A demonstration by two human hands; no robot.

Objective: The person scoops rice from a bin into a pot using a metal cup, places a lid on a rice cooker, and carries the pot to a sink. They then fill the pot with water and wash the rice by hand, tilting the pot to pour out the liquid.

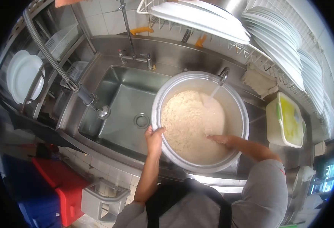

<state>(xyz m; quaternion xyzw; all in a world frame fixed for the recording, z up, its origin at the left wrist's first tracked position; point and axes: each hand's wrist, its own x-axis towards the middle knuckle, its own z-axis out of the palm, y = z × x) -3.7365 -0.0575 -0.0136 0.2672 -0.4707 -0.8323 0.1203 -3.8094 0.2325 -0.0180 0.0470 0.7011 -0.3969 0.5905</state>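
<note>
Pot [156,110] | mouth up, axis mostly up and down | over sink's [127,100] right edge, under tap [224,75] | left hand [154,139] grips rim | right hand [221,140] in wet grains [184,114], can't tell grip | steel top [259,131] | tiles [112,22], plates [275,41]

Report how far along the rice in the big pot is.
Looks done: the rice is in the metal pot, partly covered by cloudy water. In hand: the faucet runs into the pot, the right hand is in the water, and the left hand holds the rim. Probably left: shutting off the running faucet and draining, as the water is cloudy.
</note>
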